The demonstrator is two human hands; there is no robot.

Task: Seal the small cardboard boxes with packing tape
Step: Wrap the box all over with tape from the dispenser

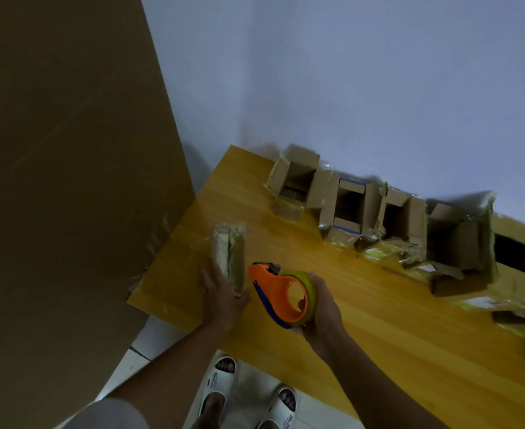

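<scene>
Wooden table point(363, 320) carries one closed small box point(229, 258), long axis pointing away from the person. Left hand point(221, 294) holds its near end; right hand point(320, 308), just beside, grips the tape dispenser point(281, 294).

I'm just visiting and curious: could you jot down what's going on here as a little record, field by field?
Surface: wooden table against a pale wall
Left hand: holding a closed, taped small box down on the table
Right hand: gripping an orange tape dispenser, held beside that box
Waiting: a row of open boxes along the wall, flaps up
Nearby: large cardboard sheet standing at the left
</scene>
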